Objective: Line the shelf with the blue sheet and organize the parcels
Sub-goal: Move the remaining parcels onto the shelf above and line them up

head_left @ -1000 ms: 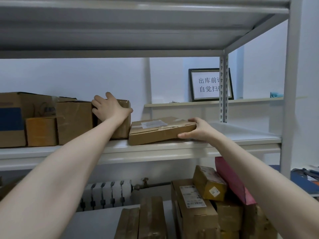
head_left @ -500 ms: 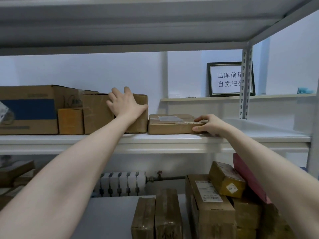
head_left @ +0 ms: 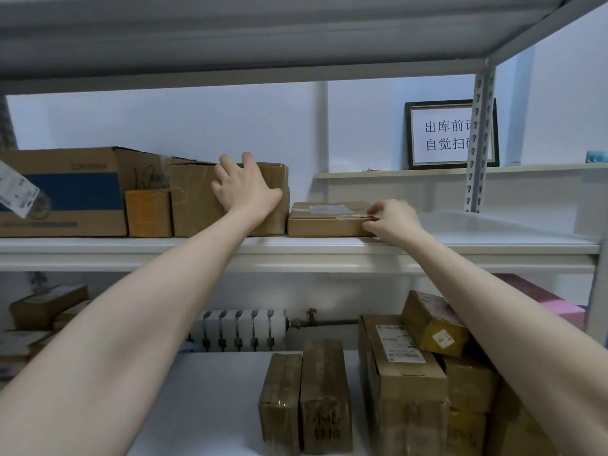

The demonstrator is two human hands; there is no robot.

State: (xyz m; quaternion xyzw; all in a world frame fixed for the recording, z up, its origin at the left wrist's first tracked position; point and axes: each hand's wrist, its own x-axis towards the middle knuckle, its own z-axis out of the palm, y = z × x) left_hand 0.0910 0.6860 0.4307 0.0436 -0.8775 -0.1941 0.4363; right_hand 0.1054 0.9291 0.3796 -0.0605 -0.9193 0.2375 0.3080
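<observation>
Cardboard parcel flat, lengthwise along shelf

My left hand and my right hand are bare, and so are the arms behind them. My left forearm and my right forearm are uncovered along all the length in view, from the wrists back to the lower edge of the picture. They are smooth and slender, narrowing toward the wrists and looking broad close to the camera. On my left hand the knuckles and long fingers show plainly; my nails are too small to make out.
</observation>
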